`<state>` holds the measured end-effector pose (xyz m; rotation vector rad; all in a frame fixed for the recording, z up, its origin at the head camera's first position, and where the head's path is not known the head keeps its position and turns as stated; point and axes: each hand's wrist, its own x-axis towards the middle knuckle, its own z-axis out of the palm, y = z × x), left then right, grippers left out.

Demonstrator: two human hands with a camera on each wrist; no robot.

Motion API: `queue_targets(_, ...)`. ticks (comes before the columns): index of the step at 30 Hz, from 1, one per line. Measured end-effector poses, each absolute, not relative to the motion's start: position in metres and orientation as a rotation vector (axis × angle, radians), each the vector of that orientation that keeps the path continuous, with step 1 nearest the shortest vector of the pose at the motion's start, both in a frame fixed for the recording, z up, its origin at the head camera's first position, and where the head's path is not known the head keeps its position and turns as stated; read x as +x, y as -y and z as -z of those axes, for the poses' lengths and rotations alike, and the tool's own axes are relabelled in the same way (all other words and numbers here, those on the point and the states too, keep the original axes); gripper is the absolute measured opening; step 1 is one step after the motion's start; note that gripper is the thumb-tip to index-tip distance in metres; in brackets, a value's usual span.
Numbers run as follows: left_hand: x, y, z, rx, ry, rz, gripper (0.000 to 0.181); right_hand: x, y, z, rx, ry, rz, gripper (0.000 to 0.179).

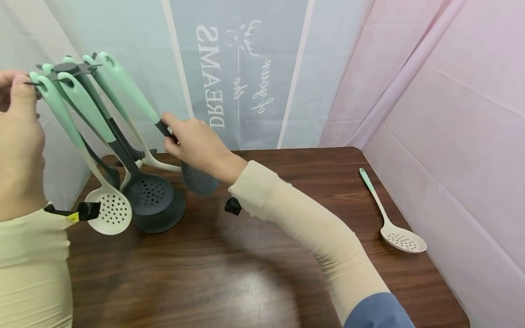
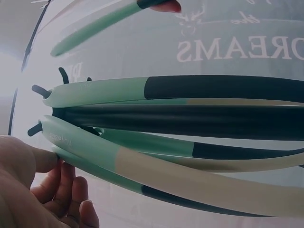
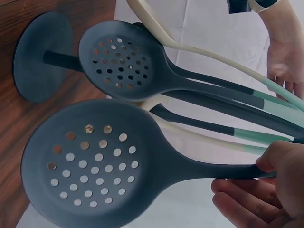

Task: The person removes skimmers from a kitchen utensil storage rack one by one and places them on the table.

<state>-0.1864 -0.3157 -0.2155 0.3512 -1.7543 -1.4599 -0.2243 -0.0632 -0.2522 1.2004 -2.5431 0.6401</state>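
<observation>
My right hand (image 1: 201, 143) grips the dark lower handle of a skimmer (image 3: 95, 161) with a mint upper handle. Its round, perforated grey head shows fully in the right wrist view; the arm partly covers it in the head view. In the left wrist view, the mint end stands apart from the hooks. At far left, my left hand (image 1: 20, 141) pinches a hook arm of a dark utensil rack (image 1: 67, 69). From this rack hang several mint-handled utensils, among them a cream skimmer (image 1: 110, 212) and a grey slotted spoon (image 1: 149, 193).
Another cream slotted spoon (image 1: 404, 239) with a mint handle lies at the right side of the brown wooden table (image 1: 246, 273). The rack's round base (image 3: 35, 57) stands on the tabletop. Printed fabric (image 1: 254, 73) hangs behind, with pale cloth at both sides.
</observation>
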Motion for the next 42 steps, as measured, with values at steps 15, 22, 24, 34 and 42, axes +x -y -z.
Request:
queue_targets(15, -0.187, 0.318, 0.216, 0.339, 1.762, 1.477, 0.016, -0.241, 0.01, 0.259, 1.045, 2.575, -0.856, 0.015)
queue_targets(22, -0.184, 0.31, 0.213, 0.33, 1.714, 1.531, 0.016, -0.242, -0.018, 0.257, 0.955, 2.651, -0.902, 0.012)
queue_targets(24, -0.184, 0.309, 0.213, 0.328, 1.718, 1.522, 0.016, -0.243, -0.025, 0.255, 0.942, 2.655, -0.924, 0.011)
queue_targets(34, -0.189, 0.319, 0.219, 0.321, 1.741, 1.513, 0.017, -0.24, -0.064, 0.235, 0.769, 2.737, -0.806, 0.01)
queue_targets(42, -0.189, 0.327, 0.226, 0.324, 1.871, 1.235, 0.021, -0.245, -0.092, 0.227, 0.687, 2.857, -0.86, 0.014)
